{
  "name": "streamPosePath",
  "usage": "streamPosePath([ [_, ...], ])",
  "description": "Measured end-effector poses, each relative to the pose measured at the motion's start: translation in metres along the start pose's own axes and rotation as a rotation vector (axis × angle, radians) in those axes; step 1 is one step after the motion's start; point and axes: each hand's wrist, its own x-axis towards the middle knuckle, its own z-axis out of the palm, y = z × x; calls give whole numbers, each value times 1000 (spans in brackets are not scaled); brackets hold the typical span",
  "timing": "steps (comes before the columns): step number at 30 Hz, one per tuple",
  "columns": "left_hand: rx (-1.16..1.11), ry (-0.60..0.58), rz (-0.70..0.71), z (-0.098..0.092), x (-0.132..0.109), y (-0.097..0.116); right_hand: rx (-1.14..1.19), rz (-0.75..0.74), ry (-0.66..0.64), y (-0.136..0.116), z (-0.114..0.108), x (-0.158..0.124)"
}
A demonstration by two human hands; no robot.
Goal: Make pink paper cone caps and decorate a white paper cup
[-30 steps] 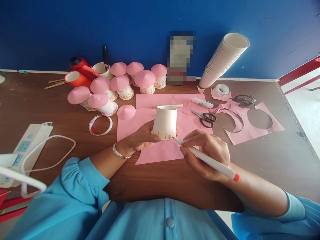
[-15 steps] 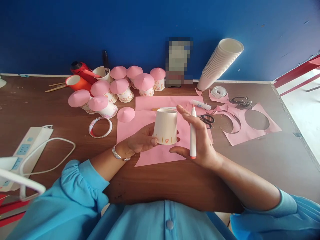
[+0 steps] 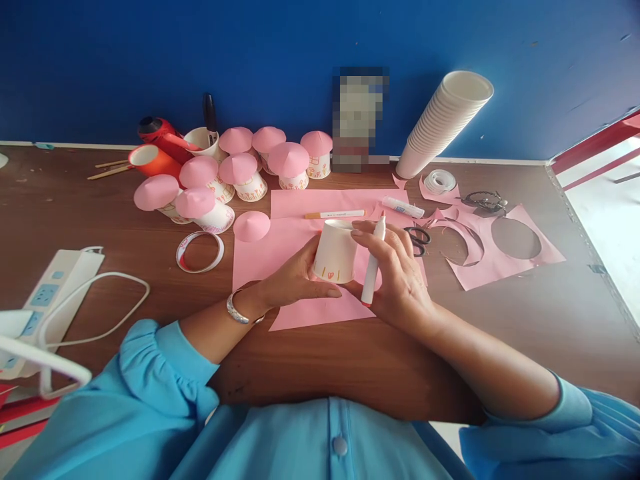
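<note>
A white paper cup, upside down, is held above the pink paper by my left hand, thumb along its lower edge. Drawn near its rim are a small red heart and short yellow-brown lines. My right hand carries an uncapped white marker with a reddish tip, pointing up between the fingers. Its fingertips touch the cup's right side. Beyond the cup, an orange-capped marker lies on the paper. A single pink paper cone rests at the paper's left edge.
Several decorated cups with pink cone roofs stand at the back left, near a red glue gun. A tape roll and a power strip are at left. Stacked cups, scissors and pink offcuts are at right.
The cup has turned a little, its heart shifting left. My right hand has moved left and now touches the cup, with the marker more tilted. My left thumb has slid along the lower edge.
</note>
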Motion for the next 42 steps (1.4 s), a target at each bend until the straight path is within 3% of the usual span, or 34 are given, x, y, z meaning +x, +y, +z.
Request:
streamPosePath([
  [3, 52, 12, -50, -1, -1, 0, 66, -16, -8, 1, 0, 0],
  [10, -109, 60, -71, -5, -4, 4, 269, -16, 235, -6, -18, 1],
  [15, -134, 27, -55, -6, -3, 3, 364, -39, 49, -23, -31, 4],
  [21, -84, 41, -32, -8, -2, -2, 335, -61, 98, -28, -23, 3],
  [42, -56, 4, -60, -7, -1, 3, 237, -63, 72, -26, -20, 3],
])
